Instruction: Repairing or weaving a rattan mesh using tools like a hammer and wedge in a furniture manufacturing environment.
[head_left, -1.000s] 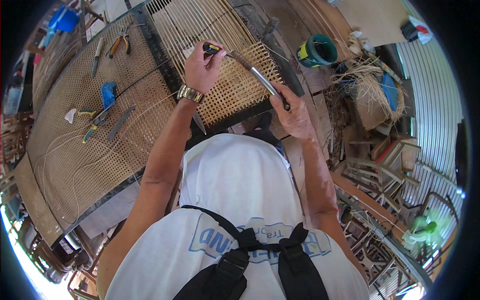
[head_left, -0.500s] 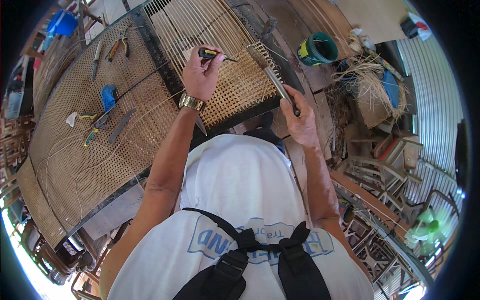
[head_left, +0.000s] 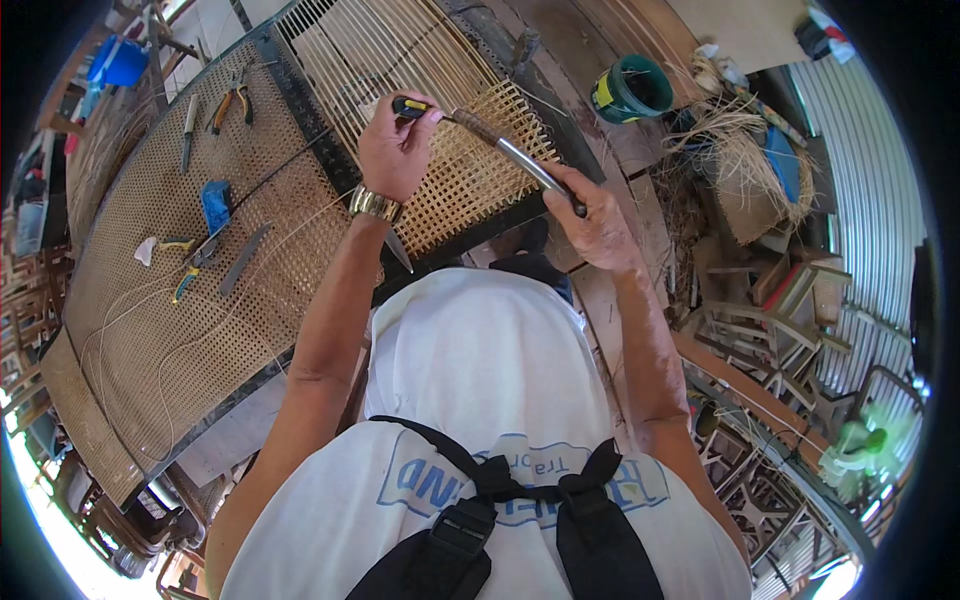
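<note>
My left hand [head_left: 393,150] is closed around the black and yellow handle of a screwdriver-like tool [head_left: 411,106], its thin shaft pointing right. My right hand [head_left: 597,220] grips the dark end of a straight metal bar [head_left: 530,163]. The bar's brown, worn far end [head_left: 474,124] sits at the tip of the screwdriver; I cannot tell whether they touch. Both are above a cane-woven panel [head_left: 460,190] in a dark frame, with open weave nearest me and parallel strands [head_left: 350,45] farther off. Below my left wrist, a pointed metal blade [head_left: 399,250] sticks out.
Left, on finished cane mesh [head_left: 200,330], lie pliers [head_left: 243,102], a knife [head_left: 189,125], yellow-green-handled pliers [head_left: 190,272], a flat dark blade [head_left: 243,262] and a blue piece [head_left: 215,205]. A green bucket [head_left: 632,90] and loose cane strips [head_left: 740,150] are at right, with stacked wooden frames [head_left: 780,310].
My right hand has moved up and left, bringing the bar's brown end from the weave's right side to the screwdriver tip. My left hand has shifted slightly left.
</note>
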